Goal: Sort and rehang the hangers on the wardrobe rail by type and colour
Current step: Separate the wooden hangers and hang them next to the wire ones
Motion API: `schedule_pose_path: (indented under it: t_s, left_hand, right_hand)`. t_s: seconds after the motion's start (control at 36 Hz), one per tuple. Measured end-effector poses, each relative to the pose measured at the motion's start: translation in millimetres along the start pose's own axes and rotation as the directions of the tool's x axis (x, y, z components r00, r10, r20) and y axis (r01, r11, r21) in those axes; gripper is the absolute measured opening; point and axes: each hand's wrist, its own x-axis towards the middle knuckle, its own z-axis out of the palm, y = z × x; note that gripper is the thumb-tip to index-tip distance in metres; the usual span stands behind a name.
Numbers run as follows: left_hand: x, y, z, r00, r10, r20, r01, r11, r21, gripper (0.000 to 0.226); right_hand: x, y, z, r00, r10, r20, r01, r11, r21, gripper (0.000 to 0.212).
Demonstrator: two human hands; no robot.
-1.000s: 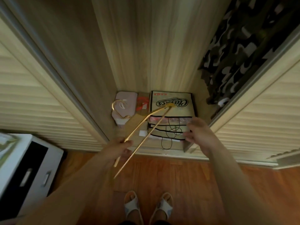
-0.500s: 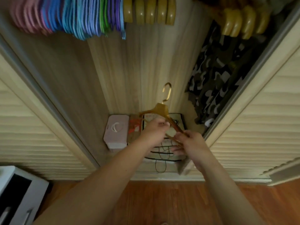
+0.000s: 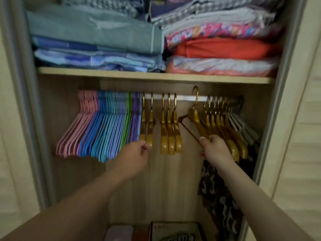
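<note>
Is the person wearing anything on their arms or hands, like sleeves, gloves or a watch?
No. Both forearms are bare right down to the bottom of the picture, so no sleeves show. The left hand and the right hand have no gloves, and no watch, bracelet or ring can be seen. The picture is a little blurry, so something tiny could be missed.

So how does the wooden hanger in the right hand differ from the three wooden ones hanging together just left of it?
The held hanger is tilted, its hook raised above the rail and not on it; the trio hangs straight down, hooks over the rail. The right hand grips the held one at its lower end; no hand touches the trio. Its crossbar shows; theirs do not. Both are golden-brown wood with gold hooks.
</note>
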Motion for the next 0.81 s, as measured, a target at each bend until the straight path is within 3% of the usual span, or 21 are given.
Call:
schedule_pose_path:
  t_s: [0.39,0.5,0.81]
  left_hand:
    - [9.3,-11.1,-24.8,0.999,-0.021,0.036,0.019,0.997,0.068,0.019]
    - [9.1,-16.6,-22.0,0.999,-0.029,0.038,0.028,0.999,0.034,0.016]
    - [12.0,-26.9,-17.6,0.999,-0.037,0.032,0.036,0.999,0.028,0.019]
  right_hand:
    - [65.3,-15.9,38.2,0.996,0.051,0.068,-0.051,0.999,0.005,0.032]
    - [72.6,-18.8,41.9,0.988,0.069,0.136,-0.065,0.997,-0.035,0.013]
    - [75.4,-0.3,58.2,0.971,0.058,0.233,-0.045,0.997,-0.058,0.021]
